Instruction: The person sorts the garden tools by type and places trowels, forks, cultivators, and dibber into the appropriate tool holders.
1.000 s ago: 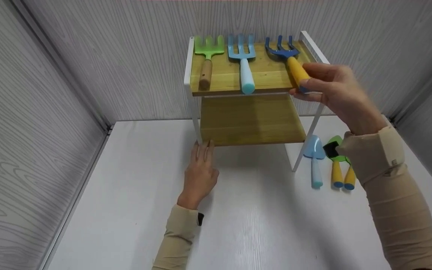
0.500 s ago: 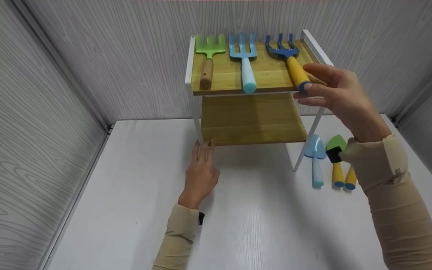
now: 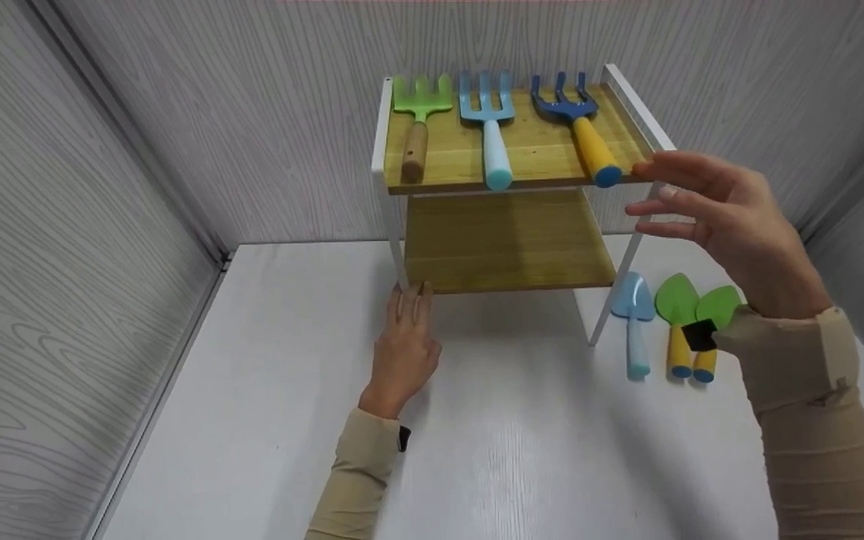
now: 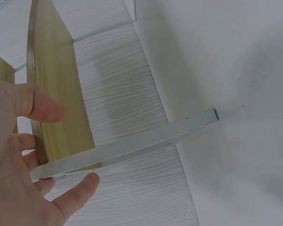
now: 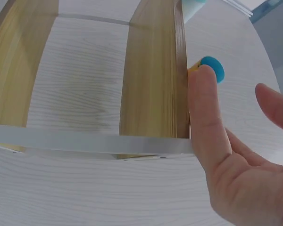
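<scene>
A dark-blue hand cultivator [image 3: 591, 142] with a yellow handle lies at the right of the rack's upper wooden shelf [image 3: 537, 161]. Just right of its handle end is my right hand [image 3: 736, 221], fingers spread and holding nothing, beside the front right corner. To the cultivator's left lie a light-blue hand fork [image 3: 493, 142] and a green hand fork [image 3: 415, 146] with a brown handle. My left hand [image 3: 403, 356] reaches to the front left leg, its fairly straight fingers touching the lower shelf's [image 3: 507, 247] corner. In the left wrist view, fingers lie either side of the white leg [image 4: 146, 139].
Right of the rack, a light-blue trowel [image 3: 636, 330] and two green trowels with yellow handles [image 3: 678, 349] lie on the white table [image 3: 507, 450]. My right sleeve overlaps one of them in the head view. Grey wood-grain panels [image 3: 297, 112] stand behind and at the sides.
My right hand has let go of the cultivator's yellow handle and moved right and slightly down, away from it. The cultivator stays on the shelf. My left hand keeps its place.
</scene>
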The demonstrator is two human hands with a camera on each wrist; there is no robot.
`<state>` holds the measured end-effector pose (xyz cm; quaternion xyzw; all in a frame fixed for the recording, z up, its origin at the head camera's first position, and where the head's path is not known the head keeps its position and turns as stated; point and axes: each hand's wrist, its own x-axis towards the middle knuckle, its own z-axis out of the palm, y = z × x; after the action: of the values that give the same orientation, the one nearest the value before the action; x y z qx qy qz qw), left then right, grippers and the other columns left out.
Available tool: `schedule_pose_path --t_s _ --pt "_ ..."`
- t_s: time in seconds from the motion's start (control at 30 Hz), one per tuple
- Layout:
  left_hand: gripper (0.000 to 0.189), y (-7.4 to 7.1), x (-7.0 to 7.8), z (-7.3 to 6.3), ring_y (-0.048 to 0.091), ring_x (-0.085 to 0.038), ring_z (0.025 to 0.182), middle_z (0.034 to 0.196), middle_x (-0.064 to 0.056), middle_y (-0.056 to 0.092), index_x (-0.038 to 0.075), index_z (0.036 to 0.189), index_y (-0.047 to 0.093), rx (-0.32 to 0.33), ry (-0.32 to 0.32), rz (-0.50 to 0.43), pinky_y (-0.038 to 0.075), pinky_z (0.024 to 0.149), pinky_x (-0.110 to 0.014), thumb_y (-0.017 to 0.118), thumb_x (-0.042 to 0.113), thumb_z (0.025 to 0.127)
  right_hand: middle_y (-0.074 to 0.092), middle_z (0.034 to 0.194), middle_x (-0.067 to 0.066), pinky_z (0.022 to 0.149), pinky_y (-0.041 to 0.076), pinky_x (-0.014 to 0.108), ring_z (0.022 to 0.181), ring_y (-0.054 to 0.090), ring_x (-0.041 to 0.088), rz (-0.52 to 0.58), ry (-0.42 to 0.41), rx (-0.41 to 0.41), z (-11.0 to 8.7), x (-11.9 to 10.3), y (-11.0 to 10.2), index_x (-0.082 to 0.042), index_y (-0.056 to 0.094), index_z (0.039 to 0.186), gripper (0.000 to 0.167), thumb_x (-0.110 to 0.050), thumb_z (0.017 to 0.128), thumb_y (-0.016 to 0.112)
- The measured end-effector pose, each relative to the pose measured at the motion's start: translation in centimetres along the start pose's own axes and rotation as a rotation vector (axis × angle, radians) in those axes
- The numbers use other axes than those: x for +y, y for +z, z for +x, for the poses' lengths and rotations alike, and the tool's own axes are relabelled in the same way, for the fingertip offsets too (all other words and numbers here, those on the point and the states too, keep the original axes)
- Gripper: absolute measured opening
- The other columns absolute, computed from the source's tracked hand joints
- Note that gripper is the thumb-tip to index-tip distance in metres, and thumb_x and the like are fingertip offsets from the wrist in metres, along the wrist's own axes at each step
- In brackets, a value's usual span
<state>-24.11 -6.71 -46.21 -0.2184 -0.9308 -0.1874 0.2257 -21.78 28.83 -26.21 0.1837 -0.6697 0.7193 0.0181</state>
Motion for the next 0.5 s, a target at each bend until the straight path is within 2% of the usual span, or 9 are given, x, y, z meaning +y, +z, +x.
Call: schedule_pose_path --t_s 0.13,0.23,0.5 --pt "0.067 0.2 0.0 0.0 0.037 -0.044 0.138 0.143 -0.022 0.044 -0.008 0.149 0.040 0.045 0.039 0.038 0.060 0.062 -0.034 0.065 -0.004 0.087 0.064 0.129 0.013 0.085 0.058 0.033 0.099 0.071 0.025 0.053 0.002 0.028 -0.3 0.4 -0.7 0.000 0.055 0.141 0.040 -0.005 0.101 0.059" --pt "0.068 0.1 0.0 -0.1 0.037 -0.045 0.137 0.144 -0.022 0.043 -0.008 0.149 0.040 0.044 0.032 0.043 0.060 0.063 -0.035 0.067 -0.003 0.087 0.067 0.123 0.013 0.083 0.058 0.033 0.096 0.072 0.026 0.070 0.018 0.033 -0.5 0.8 -1.2 0.000 0.058 0.139 0.037 -0.005 0.102 0.059" --pt "0.069 -0.1 0.0 0.0 0.033 -0.044 0.141 0.148 -0.021 0.040 -0.006 0.151 0.038 0.016 0.014 0.006 0.060 0.069 -0.037 0.065 -0.004 0.088 0.070 0.121 0.003 0.080 0.059 0.030 0.098 0.072 0.020 -0.050 0.172 0.052 -1.1 2.6 -3.3 -0.008 0.061 0.135 0.033 -0.015 0.104 0.058"
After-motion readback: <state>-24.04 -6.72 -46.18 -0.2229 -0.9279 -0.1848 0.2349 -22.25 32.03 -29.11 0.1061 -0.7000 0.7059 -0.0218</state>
